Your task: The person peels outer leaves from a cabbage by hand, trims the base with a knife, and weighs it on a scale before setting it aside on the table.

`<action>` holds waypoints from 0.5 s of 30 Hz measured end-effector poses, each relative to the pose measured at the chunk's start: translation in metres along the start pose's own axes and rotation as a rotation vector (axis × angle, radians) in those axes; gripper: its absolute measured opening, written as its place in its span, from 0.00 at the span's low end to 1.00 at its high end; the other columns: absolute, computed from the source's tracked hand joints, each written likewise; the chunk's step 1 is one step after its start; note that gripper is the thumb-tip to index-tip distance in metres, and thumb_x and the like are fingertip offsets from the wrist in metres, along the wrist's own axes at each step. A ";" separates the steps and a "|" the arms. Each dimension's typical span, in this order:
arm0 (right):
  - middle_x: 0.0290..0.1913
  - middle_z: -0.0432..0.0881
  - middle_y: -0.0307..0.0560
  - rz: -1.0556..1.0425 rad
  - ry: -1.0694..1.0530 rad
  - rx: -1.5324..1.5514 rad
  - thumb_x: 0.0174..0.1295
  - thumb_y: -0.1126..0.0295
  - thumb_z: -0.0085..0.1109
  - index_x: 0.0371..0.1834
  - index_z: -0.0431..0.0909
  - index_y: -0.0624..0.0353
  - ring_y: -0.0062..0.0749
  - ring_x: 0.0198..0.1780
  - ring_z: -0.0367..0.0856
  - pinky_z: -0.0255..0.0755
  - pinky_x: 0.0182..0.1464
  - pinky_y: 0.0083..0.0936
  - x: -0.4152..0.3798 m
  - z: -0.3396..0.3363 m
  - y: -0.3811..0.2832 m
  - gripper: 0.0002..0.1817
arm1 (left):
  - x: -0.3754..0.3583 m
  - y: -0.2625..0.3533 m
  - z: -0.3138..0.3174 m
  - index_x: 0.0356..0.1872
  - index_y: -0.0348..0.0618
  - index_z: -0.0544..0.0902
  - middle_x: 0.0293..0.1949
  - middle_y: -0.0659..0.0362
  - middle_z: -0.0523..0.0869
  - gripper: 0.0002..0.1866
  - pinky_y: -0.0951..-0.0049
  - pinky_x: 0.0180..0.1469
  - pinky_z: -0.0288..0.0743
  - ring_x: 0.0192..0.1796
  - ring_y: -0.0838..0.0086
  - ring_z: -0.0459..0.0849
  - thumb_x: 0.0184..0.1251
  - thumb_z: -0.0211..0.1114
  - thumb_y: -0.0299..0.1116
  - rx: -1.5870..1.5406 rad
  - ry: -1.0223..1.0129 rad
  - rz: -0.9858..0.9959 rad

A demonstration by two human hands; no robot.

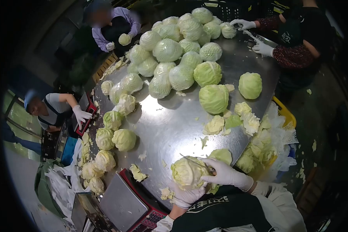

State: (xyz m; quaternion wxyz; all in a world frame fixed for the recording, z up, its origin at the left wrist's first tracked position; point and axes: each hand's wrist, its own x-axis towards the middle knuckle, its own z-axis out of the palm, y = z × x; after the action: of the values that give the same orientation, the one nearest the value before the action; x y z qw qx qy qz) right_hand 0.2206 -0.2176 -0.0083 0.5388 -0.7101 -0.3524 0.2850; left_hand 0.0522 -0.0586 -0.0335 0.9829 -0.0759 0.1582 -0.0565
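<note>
My left hand (188, 195), in a white glove, cups a trimmed pale cabbage (186, 173) from below, close to my dark apron. On the cabbage's right side is my gloved right hand (230, 174), its fingers closed around what looks like a knife (211, 170); only a small dark metal part shows by the thumb, and the rest is hidden. Loose green outer leaves (221, 156) lie just beyond my right hand. Leaf scraps (166, 193) sit beside my left hand.
Wrapped cabbages (167, 50) are heaped on the metal table (154, 131). Unwrapped green cabbages (214, 99) stand at right, trimmed ones (124, 140) at left. A red scale (123, 205) is front left; a yellow crate (285, 112) holds leaves. Several co-workers stand around; one at right holds a knife (249, 34).
</note>
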 end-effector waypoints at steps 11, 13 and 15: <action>0.42 0.85 0.37 0.277 0.080 0.271 0.66 0.75 0.63 0.67 0.77 0.69 0.14 0.35 0.78 0.74 0.40 0.16 -0.036 -0.049 0.029 0.25 | -0.024 0.085 0.033 0.75 0.51 0.69 0.69 0.49 0.76 0.52 0.53 0.57 0.83 0.65 0.50 0.78 0.56 0.60 0.77 -0.152 0.168 0.703; 0.46 0.86 0.39 0.316 0.053 0.256 0.66 0.76 0.63 0.69 0.75 0.69 0.15 0.38 0.79 0.76 0.43 0.17 -0.038 -0.051 0.028 0.27 | -0.022 0.119 0.035 0.75 0.49 0.68 0.69 0.49 0.75 0.52 0.50 0.62 0.81 0.67 0.52 0.77 0.56 0.64 0.75 -0.238 0.124 0.972; 0.50 0.86 0.42 0.274 0.100 0.297 0.65 0.75 0.64 0.71 0.73 0.67 0.16 0.42 0.80 0.77 0.46 0.18 -0.039 -0.045 0.035 0.29 | -0.021 0.126 0.047 0.76 0.47 0.66 0.70 0.47 0.74 0.53 0.49 0.63 0.80 0.67 0.52 0.77 0.56 0.67 0.73 -0.322 0.036 1.042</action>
State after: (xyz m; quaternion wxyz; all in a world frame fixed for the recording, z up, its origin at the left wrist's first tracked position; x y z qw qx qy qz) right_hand 0.2397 -0.2799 -0.0296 0.6104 -0.6775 -0.1796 0.3690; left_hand 0.0582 0.0739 -0.0044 0.8540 -0.1361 0.1982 0.4615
